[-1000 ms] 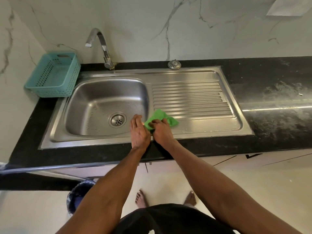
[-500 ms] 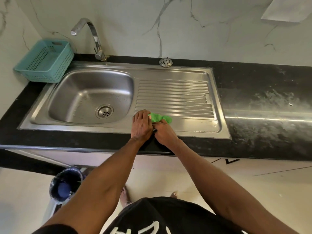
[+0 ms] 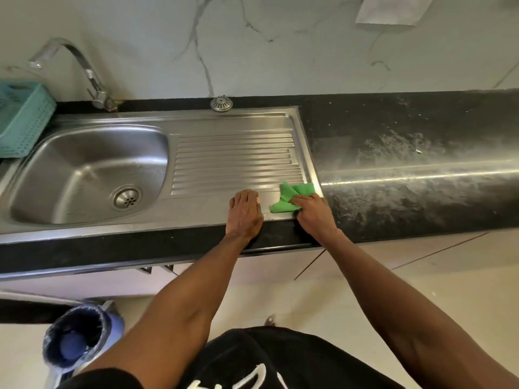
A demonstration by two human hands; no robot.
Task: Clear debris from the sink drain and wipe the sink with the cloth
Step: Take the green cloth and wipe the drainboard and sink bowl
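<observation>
Nearest me, my left hand [image 3: 245,213] lay flat, fingers straight, on the front rim of the stainless steel sink [image 3: 196,213]. My right hand [image 3: 314,213] gripped the crumpled green cloth [image 3: 292,196], which in the last second had slid from beside the basin to the drainboard's right front corner. I judged the front strip wiped. Farther off, the round metal drain [image 3: 126,197] looked free of debris.

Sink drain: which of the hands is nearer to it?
Left. The left hand rests on the sink's front rim right of the drain; the right hand, gripping the green cloth, is farther right.
</observation>
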